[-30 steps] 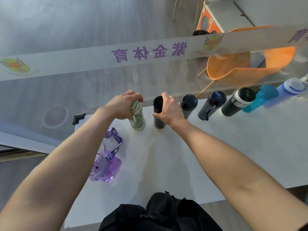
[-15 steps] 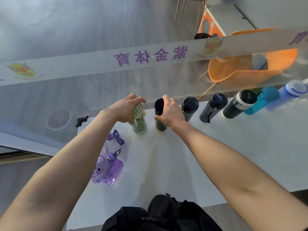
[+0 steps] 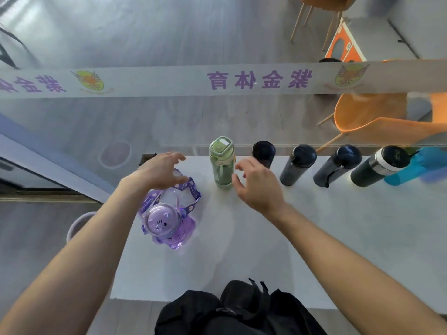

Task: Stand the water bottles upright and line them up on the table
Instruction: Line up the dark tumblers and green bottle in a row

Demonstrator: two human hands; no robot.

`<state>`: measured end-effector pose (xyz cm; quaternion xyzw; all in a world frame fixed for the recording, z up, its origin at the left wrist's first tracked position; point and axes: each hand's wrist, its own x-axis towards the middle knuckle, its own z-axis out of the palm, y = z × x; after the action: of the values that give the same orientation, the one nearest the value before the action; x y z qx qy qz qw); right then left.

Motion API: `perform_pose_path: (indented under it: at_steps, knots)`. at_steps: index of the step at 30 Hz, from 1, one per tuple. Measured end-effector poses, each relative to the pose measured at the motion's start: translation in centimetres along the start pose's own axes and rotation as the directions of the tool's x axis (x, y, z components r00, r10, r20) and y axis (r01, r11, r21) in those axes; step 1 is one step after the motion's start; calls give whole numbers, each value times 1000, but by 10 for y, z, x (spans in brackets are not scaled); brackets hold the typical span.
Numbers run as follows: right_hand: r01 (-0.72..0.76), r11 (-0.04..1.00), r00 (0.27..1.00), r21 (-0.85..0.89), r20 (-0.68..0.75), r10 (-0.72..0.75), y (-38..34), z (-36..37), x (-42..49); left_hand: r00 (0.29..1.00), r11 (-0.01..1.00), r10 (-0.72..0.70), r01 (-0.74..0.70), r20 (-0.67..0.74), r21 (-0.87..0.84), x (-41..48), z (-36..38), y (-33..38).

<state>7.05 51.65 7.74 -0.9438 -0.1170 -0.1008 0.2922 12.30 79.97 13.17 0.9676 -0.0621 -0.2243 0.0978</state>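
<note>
A green bottle (image 3: 221,163) stands upright at the far edge of the white table (image 3: 314,243), at the left end of a row. To its right stand a black bottle (image 3: 263,152), two dark bottles (image 3: 297,165) (image 3: 337,166), a black-and-silver flask (image 3: 379,166) and a blue bottle (image 3: 416,169). A purple see-through bottle (image 3: 164,226) with a strap stands apart, nearer me at the left. My left hand (image 3: 160,171) hovers open just above its strap. My right hand (image 3: 257,183) is open beside the green bottle, partly covering the black one.
A black bag (image 3: 232,313) lies at the table's near edge. A glass panel with a printed white band (image 3: 217,79) rises behind the row. Orange chairs (image 3: 377,122) stand beyond it. A round bin (image 3: 77,226) sits on the floor at the left.
Both hands have let go: the left left the green bottle and moved down-left over the purple one, the right left the black bottle and drew back. The camera view shifted left.
</note>
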Motion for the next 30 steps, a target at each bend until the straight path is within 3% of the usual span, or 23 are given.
perform_pose_path:
  at_steps: [2, 4, 7, 13, 21, 30]
  knots:
    - [-59, 997, 956, -44, 284, 69, 5, 31, -24, 998, 998, -65, 65, 4, -17, -26, 22, -13]
    - [-95, 988, 853, -125, 501, 145, 10, 59, -44, 991, 991, -127, 129, -37, 39, -51, 49, -23]
    - [-99, 980, 748, -175, 636, 189, 12, 91, -63, 979, 975, -188, 195, -74, 103, -78, 91, -33]
    - [-132, 956, 677, -260, 681, 279, 2, 124, -67, 979, 983, -177, 180, -100, 27, -86, 122, -51]
    - [-256, 917, 707, -306, 588, 394, -11, 134, -51, 989, 995, 38, -24, -140, 100, -31, 95, -69]
    - [-342, 877, 720, -338, 506, 476, -32, 145, -34, 964, 987, 156, -143, -216, 76, 36, 75, -79]
